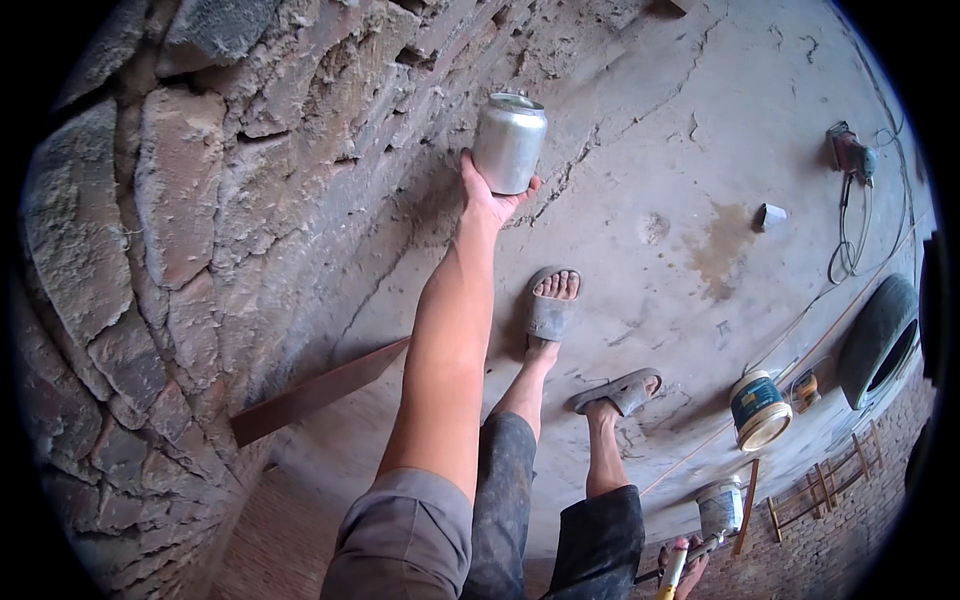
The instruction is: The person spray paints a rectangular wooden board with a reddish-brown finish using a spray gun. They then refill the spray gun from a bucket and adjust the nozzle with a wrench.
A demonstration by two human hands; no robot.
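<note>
My left hand (pixel 495 203), palm up at the end of an outstretched arm, grips the lower part of a silver metal canister (pixel 510 145). The canister stands nearly upright, with its rimmed end uppermost, in front of the rough wall. My right hand (pixel 688 578) is low at the lower edge, partly cut off. Its fingers are closed round a tool with a yellow handle (pixel 668 588) and a grey metal part; its exact kind I cannot make out.
A rough brick wall (pixel 180 180) rises at left, a brown board (pixel 320 392) beside it. My sandalled feet stand on the cracked grey floor (pixel 620 290). At right are a corded power tool (pixel 852 155), a tyre (pixel 880 342), a labelled bucket (pixel 758 410), a pale bucket (pixel 720 507) and a wooden ladder (pixel 825 485).
</note>
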